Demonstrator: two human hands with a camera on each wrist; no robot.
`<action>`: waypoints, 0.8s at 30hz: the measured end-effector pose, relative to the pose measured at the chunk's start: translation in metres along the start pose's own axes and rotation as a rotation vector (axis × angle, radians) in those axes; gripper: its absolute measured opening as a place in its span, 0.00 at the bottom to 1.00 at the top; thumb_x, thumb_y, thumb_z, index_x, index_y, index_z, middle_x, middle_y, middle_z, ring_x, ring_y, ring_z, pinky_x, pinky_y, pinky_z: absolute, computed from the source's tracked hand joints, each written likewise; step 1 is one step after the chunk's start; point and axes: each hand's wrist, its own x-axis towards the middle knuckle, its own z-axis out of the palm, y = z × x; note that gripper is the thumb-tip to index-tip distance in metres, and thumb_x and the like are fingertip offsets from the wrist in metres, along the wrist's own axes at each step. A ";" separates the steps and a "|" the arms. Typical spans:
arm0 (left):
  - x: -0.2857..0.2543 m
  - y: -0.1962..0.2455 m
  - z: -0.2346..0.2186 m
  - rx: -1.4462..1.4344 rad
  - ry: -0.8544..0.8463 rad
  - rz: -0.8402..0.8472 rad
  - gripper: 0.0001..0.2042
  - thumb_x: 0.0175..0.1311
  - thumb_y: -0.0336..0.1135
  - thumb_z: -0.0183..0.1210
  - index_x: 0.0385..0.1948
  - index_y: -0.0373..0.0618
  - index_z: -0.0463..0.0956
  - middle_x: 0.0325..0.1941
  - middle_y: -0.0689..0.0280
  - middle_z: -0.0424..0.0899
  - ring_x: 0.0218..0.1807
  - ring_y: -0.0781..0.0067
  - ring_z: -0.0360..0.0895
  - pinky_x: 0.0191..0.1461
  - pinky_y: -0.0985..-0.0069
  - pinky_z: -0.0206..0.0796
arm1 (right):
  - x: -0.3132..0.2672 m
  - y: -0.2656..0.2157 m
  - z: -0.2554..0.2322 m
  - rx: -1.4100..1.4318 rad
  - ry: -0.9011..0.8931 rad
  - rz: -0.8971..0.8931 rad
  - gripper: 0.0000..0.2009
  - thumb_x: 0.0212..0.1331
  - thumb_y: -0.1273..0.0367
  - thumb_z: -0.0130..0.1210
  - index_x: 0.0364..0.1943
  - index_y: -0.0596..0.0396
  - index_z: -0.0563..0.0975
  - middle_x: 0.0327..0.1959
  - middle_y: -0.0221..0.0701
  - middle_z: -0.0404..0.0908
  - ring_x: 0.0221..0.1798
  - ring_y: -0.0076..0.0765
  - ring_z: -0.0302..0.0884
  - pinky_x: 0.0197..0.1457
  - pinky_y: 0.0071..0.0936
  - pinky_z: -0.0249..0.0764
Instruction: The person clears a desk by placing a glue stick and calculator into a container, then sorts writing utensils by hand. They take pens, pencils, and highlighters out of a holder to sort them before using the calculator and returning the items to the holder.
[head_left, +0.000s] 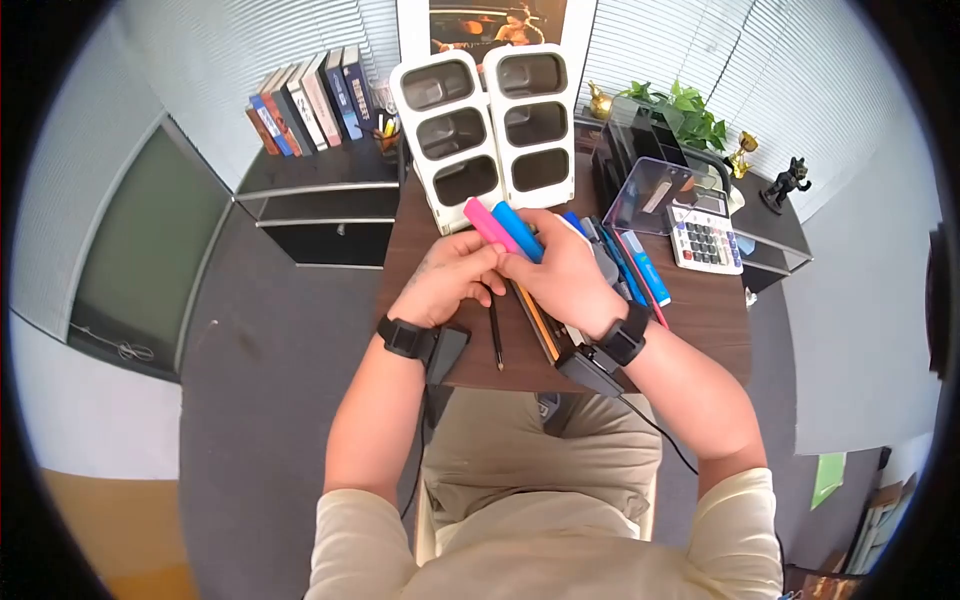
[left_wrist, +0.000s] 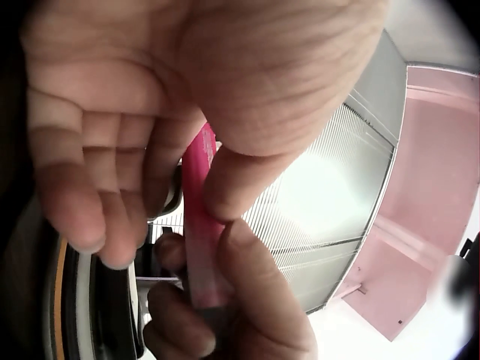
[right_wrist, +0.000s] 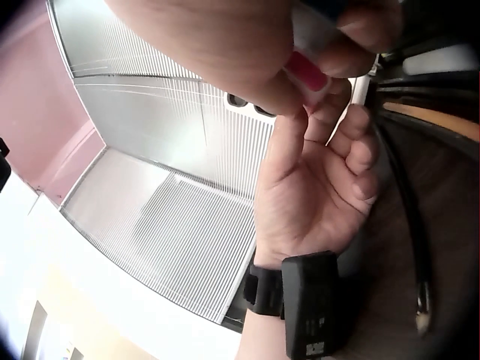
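Observation:
Above the desk, a pink marker [head_left: 490, 226] and a blue marker [head_left: 519, 234] are held side by side. My left hand [head_left: 447, 276] pinches the pink marker [left_wrist: 199, 202] between thumb and index finger, its other fingers loosely bent. My right hand [head_left: 568, 275] grips the blue marker and also touches the pink one's lower end with thumb and fingers. In the right wrist view the left hand [right_wrist: 311, 180] is palm up beyond the right hand [right_wrist: 225, 52]. A thin black brush [head_left: 495, 325] lies on the desk below the hands.
A white six-compartment holder [head_left: 481, 133] stands at the desk's back. Pens and markers [head_left: 645, 268] lie right of the hands, beside a calculator [head_left: 706, 240] and a clear box [head_left: 655, 195]. Books [head_left: 315, 103] stand on the left cabinet.

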 end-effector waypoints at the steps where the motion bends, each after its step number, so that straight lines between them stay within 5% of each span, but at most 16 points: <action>1: 0.002 -0.001 -0.001 -0.029 0.015 0.027 0.11 0.70 0.39 0.58 0.45 0.43 0.78 0.37 0.70 0.83 0.33 0.81 0.80 0.30 0.85 0.70 | 0.004 0.000 0.001 0.003 -0.008 0.006 0.24 0.57 0.61 0.61 0.56 0.58 0.73 0.42 0.46 0.83 0.47 0.48 0.83 0.51 0.36 0.76; 6: 0.012 -0.005 0.000 -0.217 0.143 0.169 0.10 0.73 0.37 0.51 0.44 0.41 0.77 0.40 0.61 0.86 0.38 0.71 0.84 0.35 0.75 0.73 | 0.013 0.011 -0.005 0.136 0.023 0.026 0.22 0.58 0.62 0.59 0.53 0.61 0.75 0.39 0.45 0.84 0.40 0.45 0.84 0.47 0.35 0.77; 8: 0.011 -0.002 -0.005 -0.200 0.131 0.130 0.11 0.73 0.38 0.50 0.43 0.41 0.77 0.39 0.60 0.86 0.38 0.68 0.84 0.35 0.75 0.72 | 0.017 0.012 -0.022 0.242 -0.028 0.206 0.20 0.59 0.68 0.56 0.54 0.64 0.74 0.32 0.32 0.80 0.29 0.23 0.75 0.28 0.22 0.71; 9: 0.011 -0.001 -0.007 -0.202 0.123 0.101 0.11 0.73 0.38 0.49 0.42 0.41 0.76 0.38 0.58 0.86 0.38 0.66 0.85 0.34 0.75 0.72 | 0.017 0.006 -0.033 0.529 -0.078 0.394 0.17 0.58 0.71 0.53 0.51 0.63 0.74 0.30 0.28 0.77 0.24 0.18 0.69 0.19 0.19 0.61; 17: 0.021 0.012 -0.011 -0.325 0.113 -0.009 0.16 0.75 0.45 0.47 0.49 0.42 0.74 0.35 0.61 0.86 0.34 0.66 0.84 0.32 0.76 0.70 | 0.058 0.024 -0.061 0.754 -0.142 0.477 0.17 0.59 0.67 0.55 0.50 0.63 0.72 0.35 0.31 0.77 0.27 0.24 0.73 0.24 0.23 0.68; 22: 0.023 0.003 -0.024 -0.421 0.010 0.074 0.25 0.76 0.49 0.44 0.66 0.42 0.64 0.46 0.56 0.85 0.40 0.68 0.83 0.36 0.77 0.69 | 0.065 0.021 -0.057 0.747 -0.106 0.449 0.19 0.59 0.64 0.57 0.48 0.65 0.73 0.38 0.34 0.76 0.25 0.28 0.77 0.22 0.23 0.73; 24: 0.023 0.003 -0.024 -0.383 0.032 0.063 0.24 0.76 0.48 0.44 0.65 0.41 0.65 0.47 0.57 0.85 0.39 0.70 0.83 0.35 0.79 0.70 | 0.059 0.019 -0.056 0.626 -0.017 0.416 0.25 0.58 0.65 0.56 0.56 0.69 0.70 0.38 0.38 0.79 0.25 0.29 0.77 0.21 0.24 0.72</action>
